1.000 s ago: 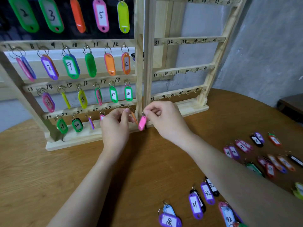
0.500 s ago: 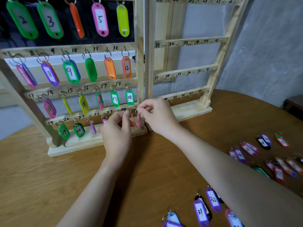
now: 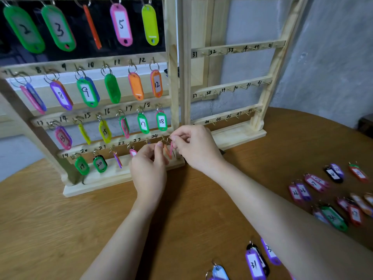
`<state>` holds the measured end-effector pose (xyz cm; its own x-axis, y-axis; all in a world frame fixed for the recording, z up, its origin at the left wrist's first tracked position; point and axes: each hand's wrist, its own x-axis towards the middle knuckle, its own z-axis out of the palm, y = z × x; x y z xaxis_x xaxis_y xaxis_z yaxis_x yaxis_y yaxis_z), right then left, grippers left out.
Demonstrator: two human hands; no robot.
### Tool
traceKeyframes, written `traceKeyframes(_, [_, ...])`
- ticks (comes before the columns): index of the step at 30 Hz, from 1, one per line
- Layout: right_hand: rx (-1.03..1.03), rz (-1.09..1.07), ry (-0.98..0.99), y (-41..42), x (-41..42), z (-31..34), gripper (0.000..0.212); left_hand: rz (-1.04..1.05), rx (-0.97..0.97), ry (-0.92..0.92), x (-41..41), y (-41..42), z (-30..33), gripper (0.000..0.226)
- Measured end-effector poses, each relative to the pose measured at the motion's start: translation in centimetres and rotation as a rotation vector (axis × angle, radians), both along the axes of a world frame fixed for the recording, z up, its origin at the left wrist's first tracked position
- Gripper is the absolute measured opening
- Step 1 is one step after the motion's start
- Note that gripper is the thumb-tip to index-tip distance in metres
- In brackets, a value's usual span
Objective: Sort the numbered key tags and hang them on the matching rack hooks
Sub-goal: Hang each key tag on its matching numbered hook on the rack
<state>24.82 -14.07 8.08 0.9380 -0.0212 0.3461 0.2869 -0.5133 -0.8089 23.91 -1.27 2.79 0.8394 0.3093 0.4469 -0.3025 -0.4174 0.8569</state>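
Pinching a pink tag's (image 3: 171,148) ring at hook 24 (image 3: 162,137), right hand (image 3: 193,146) risks missing; left hand (image 3: 149,164) pinches the orange tag (image 3: 167,152).

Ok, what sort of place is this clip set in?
Probably a plain indoor workroom, not a shop: a bare grey wall, a round wooden table, and two numbered wooden key racks standing on it, tags spread for sorting.

left hand (image 3: 149,170): bare, no ring or glove
right hand (image 3: 196,148): bare, short plain nails
forearms: bare to the frame edge, no sleeve, watch or bracelet showing
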Motion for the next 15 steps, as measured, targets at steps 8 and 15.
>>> traceKeyframes(8, [-0.059,-0.02,-0.01,0.7,0.5,0.6,0.022,-0.028,0.032,-0.034,-0.1,0.1,-0.6,0.034])
traceKeyframes(15, [-0.16,-0.024,0.053,1.0,1.5,-0.3,0.022,-0.04,-0.023,-0.028,0.1,0.4,-1.2,0.023])
